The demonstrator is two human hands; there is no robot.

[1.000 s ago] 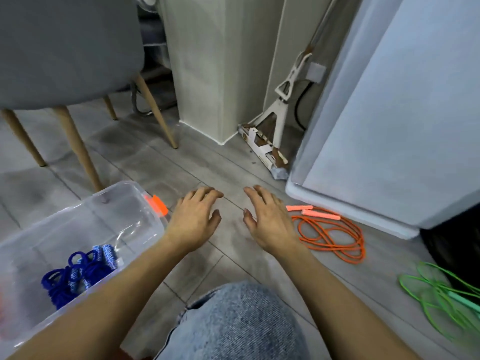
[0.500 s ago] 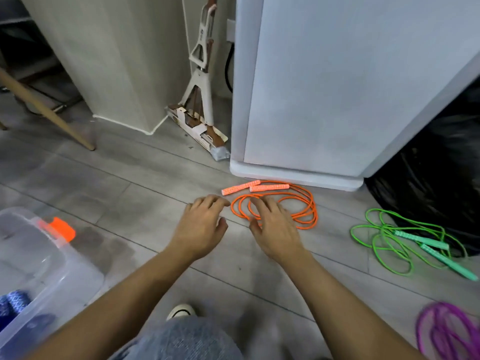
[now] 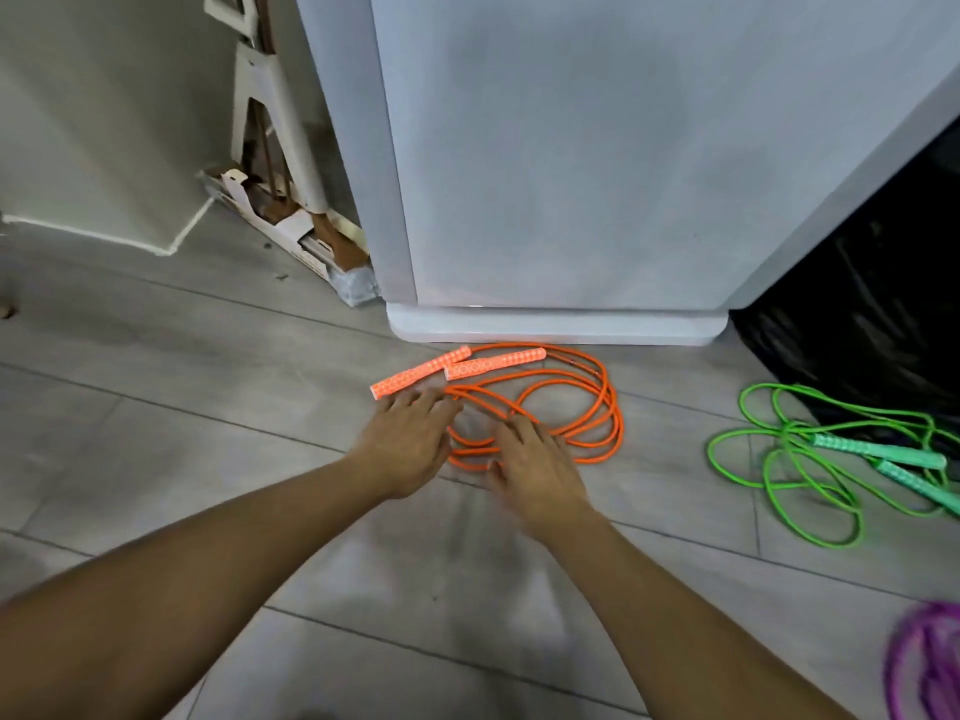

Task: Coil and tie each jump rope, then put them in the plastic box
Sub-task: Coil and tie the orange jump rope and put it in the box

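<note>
Far left: cream-coloured wall panel [image 3: 104,122], meeting the floor along a white edge. Just right of it, propped upright in the far corner, white-framed flat mop [image 3: 254,80], head down on the floor against the tall pale grey cabinet [image 3: 571,148].

Near centre, left hand [image 3: 410,444]: palm down, fingers straight and close together, gripping nothing, fingertips just short of the near end of one orange textured handle [image 3: 421,372]. Beside that, a second orange handle [image 3: 493,362], both lying close to the cabinet's rounded base. Joined to them, orange plastic jump rope [image 3: 613,418], sprawled on the floor in loose overlapping loops, not tied. Cabinet base hard behind it on the far side.

Over the near left part of those loops, right hand [image 3: 540,475]: blurred, palm down, fingers spread and relaxed, clasping nothing; contact with the cord impossible to tell.

Further right, well apart, bright green jump rope [image 3: 789,427] with mint green handles [image 3: 883,452], also loose, its far side up against a black plastic bag [image 3: 872,304]. At the near right edge, blurred purple rope [image 3: 935,646], cut off by the frame.

Under everything, grey wood-look plank floor [image 3: 156,407], matte, with thin dark seams. Indoor corner, soft even light.
</note>
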